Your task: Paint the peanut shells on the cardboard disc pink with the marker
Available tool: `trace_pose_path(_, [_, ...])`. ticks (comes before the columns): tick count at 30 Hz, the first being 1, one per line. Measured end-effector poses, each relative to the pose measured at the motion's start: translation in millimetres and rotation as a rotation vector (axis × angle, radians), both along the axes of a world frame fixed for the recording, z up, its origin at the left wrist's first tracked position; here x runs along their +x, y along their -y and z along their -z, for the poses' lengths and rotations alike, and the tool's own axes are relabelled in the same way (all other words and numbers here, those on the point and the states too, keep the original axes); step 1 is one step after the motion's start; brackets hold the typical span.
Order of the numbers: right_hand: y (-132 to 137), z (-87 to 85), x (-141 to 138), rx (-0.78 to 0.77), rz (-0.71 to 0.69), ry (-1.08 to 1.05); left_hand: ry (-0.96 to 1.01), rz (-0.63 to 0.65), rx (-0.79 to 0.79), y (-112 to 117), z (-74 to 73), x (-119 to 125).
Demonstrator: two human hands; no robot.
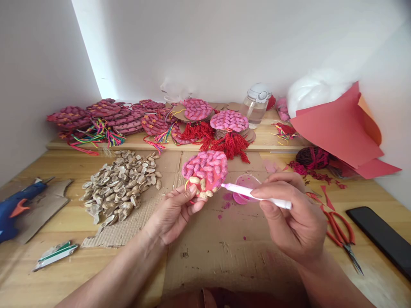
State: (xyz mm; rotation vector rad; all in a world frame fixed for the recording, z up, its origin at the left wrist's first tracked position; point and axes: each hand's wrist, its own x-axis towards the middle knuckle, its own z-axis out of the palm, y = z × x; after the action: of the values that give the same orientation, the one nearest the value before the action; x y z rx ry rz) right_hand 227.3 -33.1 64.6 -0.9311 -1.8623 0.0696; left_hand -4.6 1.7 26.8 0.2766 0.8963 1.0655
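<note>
My left hand point(180, 205) pinches the lower edge of a round red disc point(205, 171) covered with peanut shells. Most shells on it are painted pink; several near the bottom, by my thumb, are bare tan. A yellow and red cord shows beside that thumb. Between the thumb and fingers of my right hand point(289, 214) is a white paintbrush point(257, 194), its pink tip at the disc's lower right edge. Behind the brush stands a clear round tub point(245, 182) of pink paint, partly covered by the brush.
Peanut shells point(125, 184) are heaped at left on cardboard point(205, 261). A blue glue gun point(19, 205) lies far left. Red-handled pliers point(342, 235) and a black phone point(382, 235) lie right. Along the back shelf are finished-looking discs point(229, 122), a bottle point(255, 105) and red paper point(337, 128).
</note>
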Motion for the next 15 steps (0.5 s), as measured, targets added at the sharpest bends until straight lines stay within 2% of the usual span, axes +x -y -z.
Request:
trace_pose_path(6, [0.7, -1.4, -0.5, 0.002, -0.043, -0.002, 0.001, -0.016, -0.02, 1.0, -1.6, 0.6])
trace_pose_path(11, [0.4, -2.0, -0.2, 0.021, -0.002, -0.016, 0.003, -0.015, -0.027, 0.4, -2.6, 0.7])
trace_pose_path(15, [0.3, -2.4, -0.1, 0.009, -0.051, 0.002, 0.001, -0.009, -0.027, -0.3, -1.6, 1.6])
